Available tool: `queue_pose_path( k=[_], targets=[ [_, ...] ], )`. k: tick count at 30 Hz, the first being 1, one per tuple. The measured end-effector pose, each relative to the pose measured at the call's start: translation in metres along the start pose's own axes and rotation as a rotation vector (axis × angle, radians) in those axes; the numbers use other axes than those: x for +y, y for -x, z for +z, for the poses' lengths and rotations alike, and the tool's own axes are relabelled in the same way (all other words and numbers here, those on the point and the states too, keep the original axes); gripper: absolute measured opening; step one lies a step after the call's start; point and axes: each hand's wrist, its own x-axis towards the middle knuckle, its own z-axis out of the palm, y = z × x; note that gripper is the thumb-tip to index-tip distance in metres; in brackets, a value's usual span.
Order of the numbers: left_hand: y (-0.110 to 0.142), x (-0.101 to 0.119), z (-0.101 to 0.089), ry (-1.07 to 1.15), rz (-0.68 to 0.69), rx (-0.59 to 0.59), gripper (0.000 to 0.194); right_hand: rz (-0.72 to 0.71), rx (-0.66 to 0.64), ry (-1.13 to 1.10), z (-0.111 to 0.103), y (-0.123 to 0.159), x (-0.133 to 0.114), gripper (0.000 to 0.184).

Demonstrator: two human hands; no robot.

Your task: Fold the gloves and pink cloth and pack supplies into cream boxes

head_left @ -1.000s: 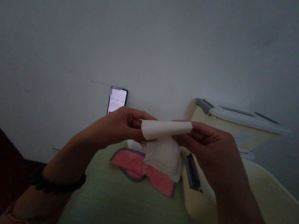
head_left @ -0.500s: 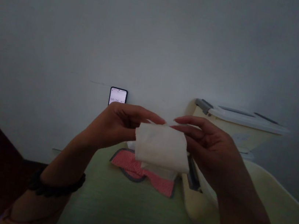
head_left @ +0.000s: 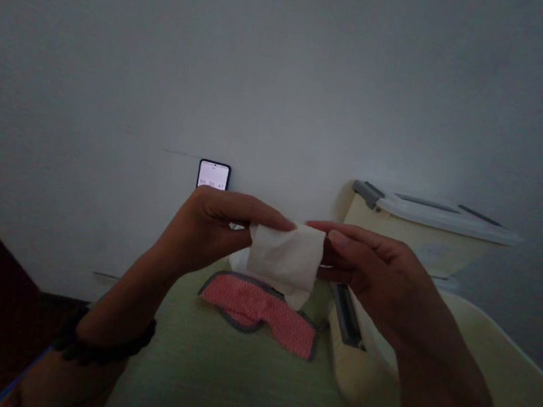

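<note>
A folded white tissue (head_left: 284, 259) is held up between my two hands, its lower edge hanging loose. My left hand (head_left: 204, 231) pinches its upper left side, with fingers on top and the thumb lower down. At the right edge, my right hand (head_left: 376, 269) has its fingers bent around the tissue, some of them partly hidden behind it. Below lies a pink cloth (head_left: 257, 306) with a dark patterned border, crumpled on the green tabletop (head_left: 235, 387). Something pale behind the tissue is mostly covered.
A lit phone (head_left: 213, 174) showing a timer leans against the wall behind my left hand. To the right stands a cream box (head_left: 417, 244) with a whitish lid and grey latches. In front of it sits an open cream container (head_left: 492, 359), close to my right forearm.
The tissue has become narrower, its right side drawn in to the left. My right fingers have shifted from above its top edge to around its right edge. The left hand has barely moved.
</note>
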Motion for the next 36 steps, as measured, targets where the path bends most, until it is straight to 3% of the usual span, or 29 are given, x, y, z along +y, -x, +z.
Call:
queue_pose_path(
  k=[3,6,10,12,17,21,26,31,36],
  targets=[
    [0.000,-0.001,-0.001,0.024,0.015,-0.028,0.013,-0.004,-0.021,0.049,0.003,0.001,-0.001,0.027],
    [0.000,-0.007,-0.004,0.141,-0.011,-0.176,0.022,-0.012,0.045,0.131,0.006,0.001,-0.001,0.025],
    [0.000,-0.018,-0.008,0.456,-0.119,-0.357,0.043,-0.025,0.137,0.184,0.006,0.001,-0.002,0.021],
    [-0.001,-0.019,-0.008,0.477,-0.177,-0.352,0.045,-0.020,0.162,0.199,0.006,0.001,-0.002,0.020],
    [-0.004,-0.015,-0.001,0.295,-0.311,-0.335,0.038,-0.023,0.156,0.199,0.008,0.001,-0.002,0.016],
    [-0.006,-0.018,0.005,0.282,-0.325,-0.275,0.025,-0.002,0.109,0.161,0.008,-0.001,0.000,0.018],
    [-0.006,-0.019,0.011,0.338,-0.327,-0.253,0.020,0.090,0.018,0.163,0.004,-0.002,0.005,0.037],
    [-0.005,-0.016,0.015,0.345,-0.337,-0.234,0.019,0.073,-0.090,0.112,0.002,-0.003,0.006,0.031],
    [-0.005,-0.012,0.013,0.343,-0.350,-0.210,0.024,0.053,-0.018,0.120,0.003,-0.003,0.004,0.032]
  ],
)
